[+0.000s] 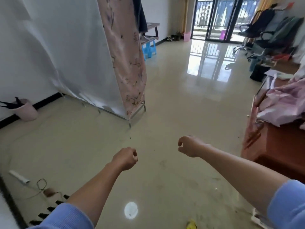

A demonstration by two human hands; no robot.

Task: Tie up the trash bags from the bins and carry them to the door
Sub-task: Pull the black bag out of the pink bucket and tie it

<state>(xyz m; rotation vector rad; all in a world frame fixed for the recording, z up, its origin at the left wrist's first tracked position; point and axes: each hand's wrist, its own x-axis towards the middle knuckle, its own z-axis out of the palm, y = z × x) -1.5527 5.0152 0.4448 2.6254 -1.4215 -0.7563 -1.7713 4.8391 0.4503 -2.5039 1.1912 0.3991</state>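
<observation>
From the head camera, both bare arms reach forward over the glossy beige tiled floor (pixel 173 100), blue sleeves pushed up at the lower corners of the frame. The left hand (pixel 126 158), low and centre, is curled into a loose fist with its fingers (pixel 135 156) drawn together on nothing; the right hand (pixel 188 146), just right of centre, has its fingers (pixel 180 144) bent toward the thumb with a small gap, also empty. No tied bag shows anywhere, so the task looks barely begun: judging by this, every bag remains to be gathered, knotted and carried. Two bins can be counted. One pale pink round plastic bin (pixel 27 109) stands at the left edge against the wall, with the dark handles of a black trash bag (pixel 9 104) sticking up untied from its mouth. A second pink slatted bin (pixel 187 36) sits far off at upper centre beside the dark-framed glass balcony doors (pixel 217 19); whether it holds a liner cannot be told. A pink shape beyond the glass is too blurred to name. Which door is the drop-off is not evident.
</observation>
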